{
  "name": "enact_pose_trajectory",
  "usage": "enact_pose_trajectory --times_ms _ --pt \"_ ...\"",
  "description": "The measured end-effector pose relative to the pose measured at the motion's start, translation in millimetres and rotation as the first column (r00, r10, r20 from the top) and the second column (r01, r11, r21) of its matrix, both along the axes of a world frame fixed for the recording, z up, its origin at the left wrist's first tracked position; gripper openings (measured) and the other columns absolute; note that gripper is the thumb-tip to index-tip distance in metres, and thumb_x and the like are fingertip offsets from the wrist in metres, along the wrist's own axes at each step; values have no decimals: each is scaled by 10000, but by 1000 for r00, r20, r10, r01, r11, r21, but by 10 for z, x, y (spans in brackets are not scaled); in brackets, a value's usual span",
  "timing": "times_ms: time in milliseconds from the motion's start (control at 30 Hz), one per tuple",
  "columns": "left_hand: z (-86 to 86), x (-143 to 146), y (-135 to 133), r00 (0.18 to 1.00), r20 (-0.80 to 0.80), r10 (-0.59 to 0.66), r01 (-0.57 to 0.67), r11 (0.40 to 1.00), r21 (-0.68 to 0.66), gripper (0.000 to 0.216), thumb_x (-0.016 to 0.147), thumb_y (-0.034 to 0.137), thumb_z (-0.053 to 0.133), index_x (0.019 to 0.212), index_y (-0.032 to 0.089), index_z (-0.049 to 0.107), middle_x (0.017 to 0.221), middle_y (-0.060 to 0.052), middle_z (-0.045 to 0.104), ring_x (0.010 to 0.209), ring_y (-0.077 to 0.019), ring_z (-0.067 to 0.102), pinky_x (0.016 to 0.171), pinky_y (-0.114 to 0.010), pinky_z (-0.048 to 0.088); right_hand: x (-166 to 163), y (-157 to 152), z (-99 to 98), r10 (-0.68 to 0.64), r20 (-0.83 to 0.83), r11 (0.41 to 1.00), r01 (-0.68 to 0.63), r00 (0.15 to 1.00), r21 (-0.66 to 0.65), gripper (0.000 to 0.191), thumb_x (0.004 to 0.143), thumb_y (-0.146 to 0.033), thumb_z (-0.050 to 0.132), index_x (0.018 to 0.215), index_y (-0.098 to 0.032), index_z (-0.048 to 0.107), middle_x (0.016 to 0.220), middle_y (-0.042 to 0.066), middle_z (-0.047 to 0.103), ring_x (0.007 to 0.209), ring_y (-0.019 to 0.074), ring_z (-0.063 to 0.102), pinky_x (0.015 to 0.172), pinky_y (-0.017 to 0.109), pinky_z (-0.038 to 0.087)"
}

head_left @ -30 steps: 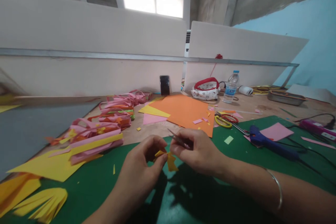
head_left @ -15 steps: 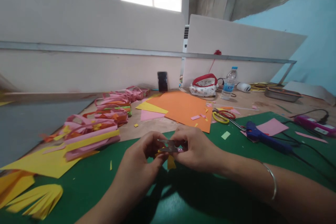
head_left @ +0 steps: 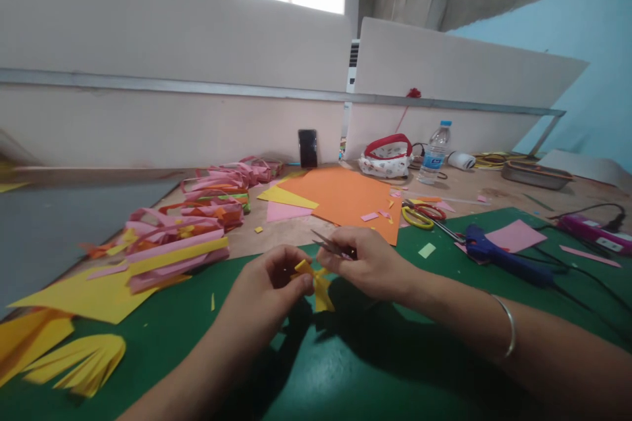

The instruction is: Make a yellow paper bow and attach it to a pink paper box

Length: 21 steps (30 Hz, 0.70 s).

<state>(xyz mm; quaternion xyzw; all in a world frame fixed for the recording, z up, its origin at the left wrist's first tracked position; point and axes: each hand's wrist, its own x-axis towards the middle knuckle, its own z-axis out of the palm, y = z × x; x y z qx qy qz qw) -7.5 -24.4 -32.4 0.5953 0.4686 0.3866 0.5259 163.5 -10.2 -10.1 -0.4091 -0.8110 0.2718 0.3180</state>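
My left hand [head_left: 276, 289] pinches a small yellow paper piece [head_left: 322, 293] between thumb and fingers; its strips fan out and hang downward. In my right hand [head_left: 368, 263] is a small metal tool with two pointed blades, which looks like a pair of small scissors [head_left: 328, 243]. The blades point up and left, above the yellow paper and apart from it. My right fingers hide the tool's handles. Both hands hover over the green cutting mat [head_left: 355, 368]. Orange paper [head_left: 345, 197] lies just beyond them, with small scraps on it.
Pink and orange paper pieces [head_left: 207, 210] line the left side, with yellow sheets [head_left: 99, 293] and a fringed yellow strip [head_left: 93, 355] nearer. To the right are scissors [head_left: 419, 216], a blue glue gun [head_left: 503, 256] with its cord, a water bottle [head_left: 434, 154] and a pouch [head_left: 385, 161].
The blades have moved up and away from the yellow paper as my right hand rose slightly. More of the yellow paper shows now in my left fingers. The view has shifted slightly.
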Motion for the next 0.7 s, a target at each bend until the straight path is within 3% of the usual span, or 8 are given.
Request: enact_pose_trajectory --times_ms 167,300,500,567,700 --pt "-27 -25 6 998 57 -18 20 999 -51 197 668 249 670 773 152 535 672 30 590 596 -75 511 549 -181 375 -28 -35 4 -29 24 987 32 999 -158 34 684 -121 609 678 -144 584 592 -59 441 564 83 399 495 204 298" --pt "4 0 -15 998 56 -42 48 992 -113 201 656 276 666 735 154 527 585 36 586 511 -69 479 499 -182 346 -55 -40 -34 -36 29 981 41 999 -188 141 653 -72 580 769 -147 603 602 -62 441 552 81 398 478 199 304" --pt "43 52 -42 997 52 -58 66 982 -178 240 625 284 675 798 155 570 655 -4 636 604 -124 573 555 -212 415 -50 -47 -54 -27 71 984 39 997 -175 203 644 -80 588 827 -167 571 634 -56 470 561 88 422 477 198 324" --pt "48 50 -48 998 52 -47 56 980 -191 238 627 305 679 775 146 581 622 -3 629 569 -110 564 542 -198 408 -34 -67 -37 -35 69 995 41 997 -91 168 668 -104 594 823 -164 566 654 -49 482 577 90 427 498 202 332" --pt "56 25 -58 996 76 52 -34 974 -223 239 678 331 660 797 143 572 579 5 621 503 -81 535 491 -165 360 -3 -129 -25 -69 12 964 64 998 257 141 714 -137 605 851 -149 576 701 -29 489 610 93 428 553 208 343"
